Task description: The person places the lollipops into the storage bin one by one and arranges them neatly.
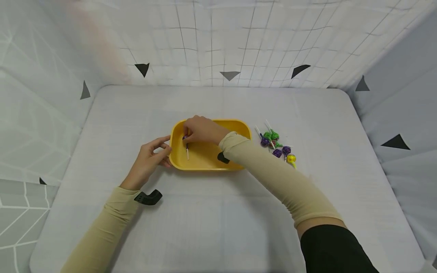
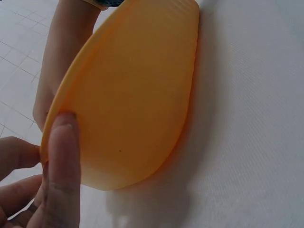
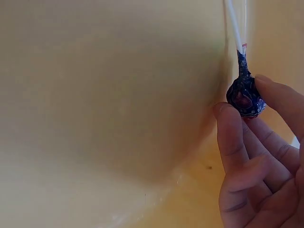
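Note:
A yellow tray (image 1: 205, 161) stands in the middle of the table. Thumb and fingertips of my right hand (image 1: 204, 129) pinch the purple-wrapped head of a lollipop (image 3: 245, 97) inside the tray's left part. Its white stick points toward the tray's near side in the head view. My left hand (image 1: 147, 161) holds the tray at its left end. In the left wrist view the thumb (image 2: 64, 156) lies on the outer wall just under the rim, and other fingers sit at the rim's far side.
Right of the tray lies a loose group of wrapped lollipops: several purple (image 1: 277, 153) and green ones (image 1: 274, 135) and a yellow one (image 1: 291, 158). White cloth covers the table (image 1: 205, 227). Fabric walls (image 1: 218, 45) with black triangular marks enclose the back and sides.

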Demonstrator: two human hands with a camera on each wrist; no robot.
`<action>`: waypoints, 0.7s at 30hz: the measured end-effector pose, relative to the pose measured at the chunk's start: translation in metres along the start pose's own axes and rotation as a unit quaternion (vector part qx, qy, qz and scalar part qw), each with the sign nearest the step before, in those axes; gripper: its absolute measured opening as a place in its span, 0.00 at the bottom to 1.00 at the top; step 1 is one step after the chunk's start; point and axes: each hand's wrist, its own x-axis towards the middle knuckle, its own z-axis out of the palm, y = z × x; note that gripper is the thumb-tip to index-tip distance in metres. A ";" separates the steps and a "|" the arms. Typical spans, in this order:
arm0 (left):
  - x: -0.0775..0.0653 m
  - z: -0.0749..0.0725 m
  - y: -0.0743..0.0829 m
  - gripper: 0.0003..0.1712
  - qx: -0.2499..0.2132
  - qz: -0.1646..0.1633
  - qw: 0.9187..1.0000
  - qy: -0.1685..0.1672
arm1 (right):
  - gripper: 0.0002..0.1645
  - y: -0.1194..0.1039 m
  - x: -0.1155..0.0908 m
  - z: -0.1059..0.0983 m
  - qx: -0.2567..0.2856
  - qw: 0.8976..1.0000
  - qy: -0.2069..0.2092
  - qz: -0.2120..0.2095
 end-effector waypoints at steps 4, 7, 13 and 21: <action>0.000 0.000 -0.001 0.30 -0.003 -0.001 1.000 0.000 | 0.14 -0.004 0.003 0.003 -0.004 1.000 -0.003 -0.005; 0.000 0.000 -0.001 0.30 -0.003 -0.004 1.000 -0.001 | 0.14 -0.006 0.004 0.004 -0.005 1.000 -0.003 -0.007; 0.000 0.000 0.000 0.31 -0.002 -0.005 1.000 -0.002 | 0.14 -0.011 0.005 0.006 -0.013 1.000 0.006 -0.008; 0.000 0.000 -0.001 0.30 -0.004 -0.004 1.000 -0.002 | 0.13 -0.009 0.006 0.011 -0.029 0.999 0.019 -0.014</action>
